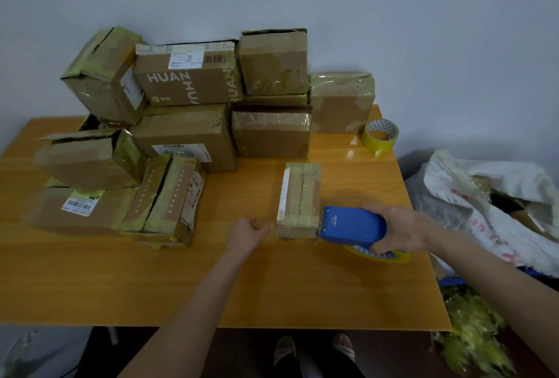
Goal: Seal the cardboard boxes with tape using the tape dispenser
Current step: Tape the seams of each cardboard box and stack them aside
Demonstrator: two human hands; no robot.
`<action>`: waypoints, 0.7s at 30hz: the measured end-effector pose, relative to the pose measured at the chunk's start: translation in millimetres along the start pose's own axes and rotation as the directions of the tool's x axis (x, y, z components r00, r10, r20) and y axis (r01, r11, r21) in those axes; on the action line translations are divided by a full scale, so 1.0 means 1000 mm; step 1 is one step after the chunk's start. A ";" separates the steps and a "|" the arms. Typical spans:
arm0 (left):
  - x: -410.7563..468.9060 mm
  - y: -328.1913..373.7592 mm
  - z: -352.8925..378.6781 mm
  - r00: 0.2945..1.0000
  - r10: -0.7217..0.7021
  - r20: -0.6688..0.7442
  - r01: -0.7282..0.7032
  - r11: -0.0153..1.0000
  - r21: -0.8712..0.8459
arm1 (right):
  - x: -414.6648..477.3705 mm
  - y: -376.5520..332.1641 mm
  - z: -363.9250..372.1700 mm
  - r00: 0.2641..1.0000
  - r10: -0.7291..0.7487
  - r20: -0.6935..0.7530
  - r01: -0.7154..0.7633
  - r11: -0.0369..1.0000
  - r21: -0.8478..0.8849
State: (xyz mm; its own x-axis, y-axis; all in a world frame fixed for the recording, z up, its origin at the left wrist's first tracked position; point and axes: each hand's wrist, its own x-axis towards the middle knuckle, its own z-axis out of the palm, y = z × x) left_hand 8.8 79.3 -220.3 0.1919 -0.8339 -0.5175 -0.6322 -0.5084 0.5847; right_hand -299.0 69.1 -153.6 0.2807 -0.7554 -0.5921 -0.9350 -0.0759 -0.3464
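A small cardboard box (299, 199) with yellowish tape and a seam along its top lies on the orange table (272, 287), right of centre. My right hand (396, 229) grips a blue tape dispenser (352, 226) whose front end touches the box's near right corner; a yellow tape roll (378, 255) shows under it. My left hand (249, 232) hovers just left of the box with loosely curled fingers, holding nothing and not touching it.
Several taped cardboard boxes (187, 81) are stacked across the back and left of the table. A spare yellow tape roll (381, 135) stands at the back right. A white sack (490, 202) and crumpled tape scraps (472, 335) lie beyond the table's right edge.
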 end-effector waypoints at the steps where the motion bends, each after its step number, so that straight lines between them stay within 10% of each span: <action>1: -0.003 -0.003 -0.004 0.999 0.019 -0.049 -0.014 0.996 0.092 | 0.000 0.000 0.000 1.000 0.002 -0.003 -0.002 1.000 -0.002; 4: -0.022 -0.003 -0.005 0.852 0.453 -0.262 -0.358 0.870 0.339 | 0.001 0.001 0.000 1.000 -0.015 -0.010 0.015 1.000 -0.004; 7: -0.049 0.019 0.012 0.675 0.737 0.031 -0.669 0.595 0.446 | 0.001 0.001 -0.001 0.999 -0.035 -0.016 0.034 0.999 -0.014; 10: -0.054 0.025 0.032 0.682 0.681 0.266 -0.680 0.457 0.574 | -0.001 0.001 0.000 0.998 -0.049 -0.030 0.049 0.999 -0.016; 21: -0.045 0.022 0.036 0.716 0.617 0.327 -0.643 0.399 0.654 | -0.012 0.018 0.001 0.998 -0.055 -0.037 0.056 0.998 0.023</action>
State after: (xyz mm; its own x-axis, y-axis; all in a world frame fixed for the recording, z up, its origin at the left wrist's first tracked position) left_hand -41.2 113.4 -206.5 -0.4982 -0.8401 -0.2145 -0.8665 0.4736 0.1576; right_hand -319.4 77.5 -153.8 0.3238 -0.7738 -0.5444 -0.9124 -0.1033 -0.3960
